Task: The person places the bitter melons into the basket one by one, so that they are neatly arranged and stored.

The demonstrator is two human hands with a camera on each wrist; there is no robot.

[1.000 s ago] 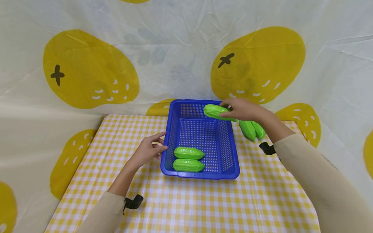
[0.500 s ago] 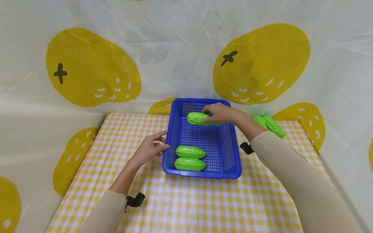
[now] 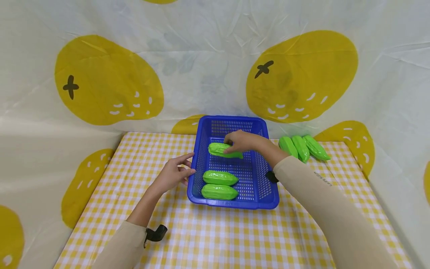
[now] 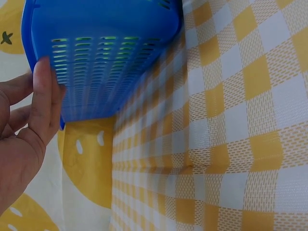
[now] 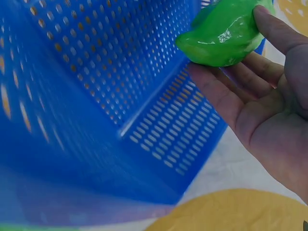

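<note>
Fruit (image 3: pixel 216 148) down inside the basket (image 3: pixel 235 204)!
Right hand (image 3: pixel 242 141), grip clamped on it, has swung left, beyond the near pair (image 3: pixel 220 178); left hand (image 3: pixel 171 174), grip apart, touches the left rim (image 3: pixel 190 189); carrying looks nearly done.

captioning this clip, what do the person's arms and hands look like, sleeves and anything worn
The left sleeve and right sleeve are long and beige. The right one carries small dark lettering, too small to read. A black piece shows near each cuff: the left piece is bent, the right piece partly hidden. The left hand and right hand wear no gloves.
</note>
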